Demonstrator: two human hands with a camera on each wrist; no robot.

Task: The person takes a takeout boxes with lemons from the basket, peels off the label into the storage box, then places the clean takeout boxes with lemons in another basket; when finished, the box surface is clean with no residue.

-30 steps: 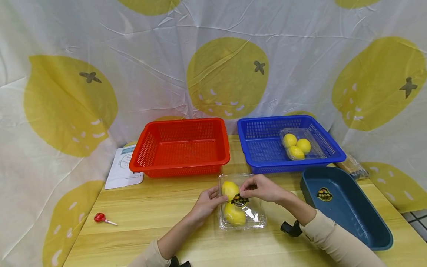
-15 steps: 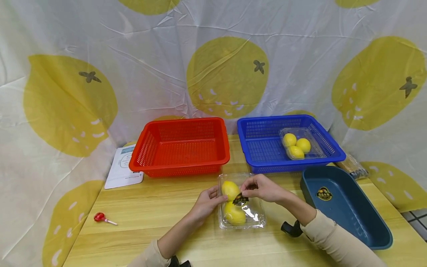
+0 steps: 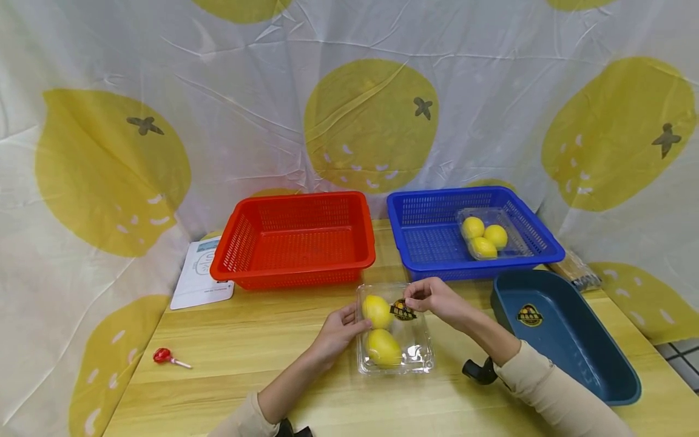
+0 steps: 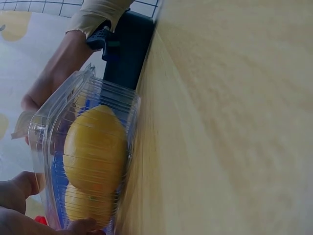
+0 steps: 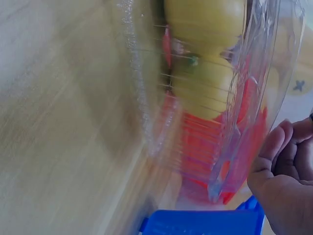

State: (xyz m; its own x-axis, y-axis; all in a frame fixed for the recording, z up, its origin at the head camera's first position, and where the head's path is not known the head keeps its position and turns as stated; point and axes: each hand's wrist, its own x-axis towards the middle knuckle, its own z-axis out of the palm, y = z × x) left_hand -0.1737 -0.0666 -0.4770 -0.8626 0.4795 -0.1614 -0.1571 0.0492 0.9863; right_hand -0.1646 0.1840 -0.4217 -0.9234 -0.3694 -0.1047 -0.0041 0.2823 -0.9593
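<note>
A clear plastic clamshell box (image 3: 416, 335) stands on the wooden table with two lemons (image 3: 384, 348) visible inside. My left hand (image 3: 338, 334) grips its left side, the thumb on the lid; the left wrist view shows fingertips of this hand (image 4: 19, 205) low against the box wall. Between thumb and fingers, my right hand (image 3: 441, 303) pinches a black and gold sticker (image 3: 403, 311) over the upper part of the lid. Whether the sticker touches the plastic, I cannot tell. In the right wrist view the right hand (image 5: 288, 171) is beside the lid, the sticker mostly hidden.
Behind the box are a red basket (image 3: 295, 276) and a blue basket (image 3: 437, 267), which holds a clear box of lemons (image 3: 483, 237). A dark teal tray (image 3: 573, 340) with a similar sticker (image 3: 530, 315) lies right. A lollipop (image 3: 162, 355) and a white booklet (image 3: 202, 282) lie left.
My right hand has moved slightly up and to the right, taking the sticker with it, so more of the lemons shows. My left hand and the box have stayed in place.
</note>
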